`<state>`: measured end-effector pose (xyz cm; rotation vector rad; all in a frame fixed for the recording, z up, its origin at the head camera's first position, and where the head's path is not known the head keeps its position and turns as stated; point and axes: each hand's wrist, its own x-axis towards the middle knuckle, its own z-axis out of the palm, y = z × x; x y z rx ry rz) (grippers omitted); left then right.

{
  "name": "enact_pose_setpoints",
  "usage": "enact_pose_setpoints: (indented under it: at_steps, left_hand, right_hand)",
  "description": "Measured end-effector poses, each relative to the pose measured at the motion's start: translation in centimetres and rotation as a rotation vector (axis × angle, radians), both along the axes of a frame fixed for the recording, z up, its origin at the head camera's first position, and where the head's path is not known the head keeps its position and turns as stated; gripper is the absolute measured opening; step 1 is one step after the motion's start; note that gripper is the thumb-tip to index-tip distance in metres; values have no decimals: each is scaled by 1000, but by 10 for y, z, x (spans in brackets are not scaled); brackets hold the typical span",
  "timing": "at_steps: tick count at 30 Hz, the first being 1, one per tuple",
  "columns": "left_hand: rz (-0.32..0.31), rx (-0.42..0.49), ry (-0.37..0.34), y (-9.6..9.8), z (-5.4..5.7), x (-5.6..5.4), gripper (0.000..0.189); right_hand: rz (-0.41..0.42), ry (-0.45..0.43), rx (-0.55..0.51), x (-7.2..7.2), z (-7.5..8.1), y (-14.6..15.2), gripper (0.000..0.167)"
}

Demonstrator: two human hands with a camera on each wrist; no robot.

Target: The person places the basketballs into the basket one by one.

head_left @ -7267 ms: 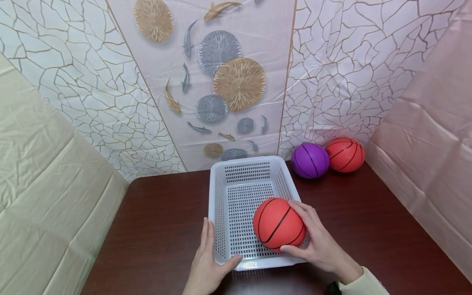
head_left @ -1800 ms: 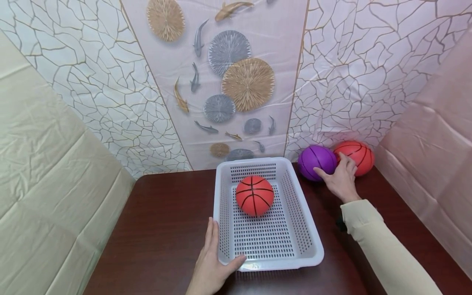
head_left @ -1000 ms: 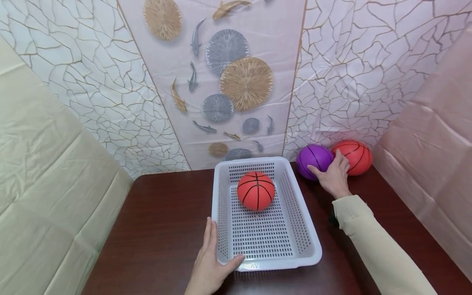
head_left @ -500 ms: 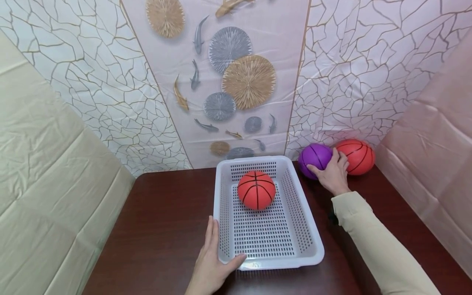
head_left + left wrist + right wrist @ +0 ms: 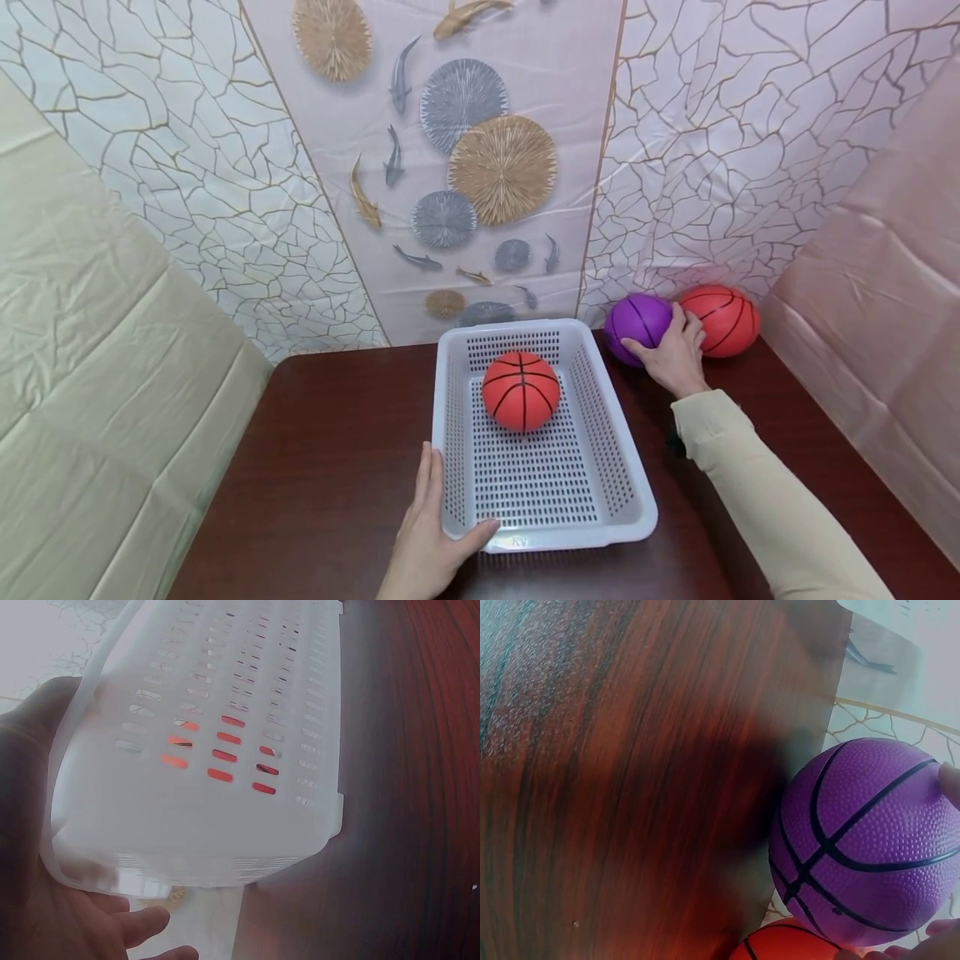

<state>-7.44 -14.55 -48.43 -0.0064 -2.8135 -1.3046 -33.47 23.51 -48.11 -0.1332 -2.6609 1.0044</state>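
The purple ball [image 5: 637, 329] is held at the far edge of the table [image 5: 330, 467], toward the far right corner, by the right hand [image 5: 678, 358], whose thumb and fingers are spread to the ball's width and pressed to opposite sides of it. Whether any weight is taken off the table cannot be told. A red ball [image 5: 727, 321] is set just beside it, nearer that corner. The near left corner of the white basket [image 5: 570, 536] is gripped by the left hand [image 5: 438, 533], its thumb laid over the near rim and its fingers stretched along the outer left wall. Inside the basket, toward its far end, another red ball [image 5: 521, 392] is contained.
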Motion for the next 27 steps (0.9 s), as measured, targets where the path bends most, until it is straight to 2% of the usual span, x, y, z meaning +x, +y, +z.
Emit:
enact_pose_setpoints:
  at_steps: [13,20,27]
  left_hand:
    - [2,3,-17,0,1,-1,121]
    - [0,8,-7,0,-1,-1,120]
    - [0,14,-4,0,-1,-1,119]
  right_hand:
    - [30,-25,52,1,4,2,116]
    - [19,-10,55,1,0,-1,120]
    - [70,10,30,1,-6,-2,125]
